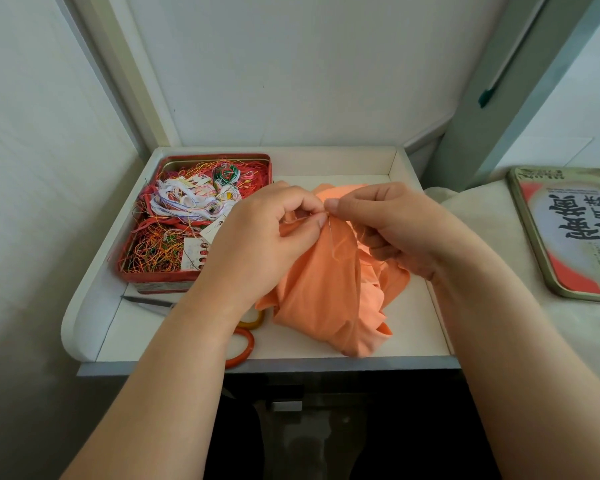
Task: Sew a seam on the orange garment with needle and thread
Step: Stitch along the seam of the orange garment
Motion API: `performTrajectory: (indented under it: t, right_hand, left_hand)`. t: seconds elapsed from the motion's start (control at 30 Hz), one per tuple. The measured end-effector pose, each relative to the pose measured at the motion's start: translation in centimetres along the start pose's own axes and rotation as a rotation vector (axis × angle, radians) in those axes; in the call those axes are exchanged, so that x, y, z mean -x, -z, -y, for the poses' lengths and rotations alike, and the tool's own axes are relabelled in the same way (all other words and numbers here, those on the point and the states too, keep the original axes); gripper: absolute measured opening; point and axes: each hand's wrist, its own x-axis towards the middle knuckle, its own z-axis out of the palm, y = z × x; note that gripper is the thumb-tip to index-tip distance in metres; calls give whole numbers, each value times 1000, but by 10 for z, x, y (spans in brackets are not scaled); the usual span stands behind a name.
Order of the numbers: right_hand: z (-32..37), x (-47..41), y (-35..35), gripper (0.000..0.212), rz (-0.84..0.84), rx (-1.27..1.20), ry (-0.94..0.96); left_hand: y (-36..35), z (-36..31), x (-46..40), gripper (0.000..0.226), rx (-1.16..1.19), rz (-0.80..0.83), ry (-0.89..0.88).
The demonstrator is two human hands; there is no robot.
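Note:
The orange garment [321, 292] lies bunched on the white tray table [409, 327], lifted at its top between both hands. My left hand [257, 244] pinches a fold of the fabric near its upper edge. My right hand [392, 226] pinches a thin needle [330, 225] at the same fold, thumb and forefinger closed on it, fingertips almost touching those of the left hand. A fine orange thread [340, 245] trails down over the cloth; its end is hard to make out.
A red tin [146, 284] full of tangled coloured threads and needle cards stands at the tray's left. Scissors [241, 341] with orange handles lie in front of it, partly under my left forearm. The tin's lid [568, 233] rests on the white cloth at the right.

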Motion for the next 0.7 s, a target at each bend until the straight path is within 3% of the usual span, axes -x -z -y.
performTrajectory:
  t: [0.13, 0.27, 0.47, 0.7]
  right_hand:
    - [0, -3, -2, 29, -119, 23, 62]
    - [-1, -8, -3, 26, -258, -64, 105]
    - [-10, -23, -1, 27, -250, -172, 33]
    - [-16, -39, -5, 27, -311, -202, 51]
  left_hand:
    - [-4, -3, 1, 7, 25, 87, 21]
    - [-7, -7, 3, 5, 136, 306, 129]
    - [-3, -10, 4, 6, 362, 567, 286]
    - [-3, -12, 5, 12, 499, 574, 415]
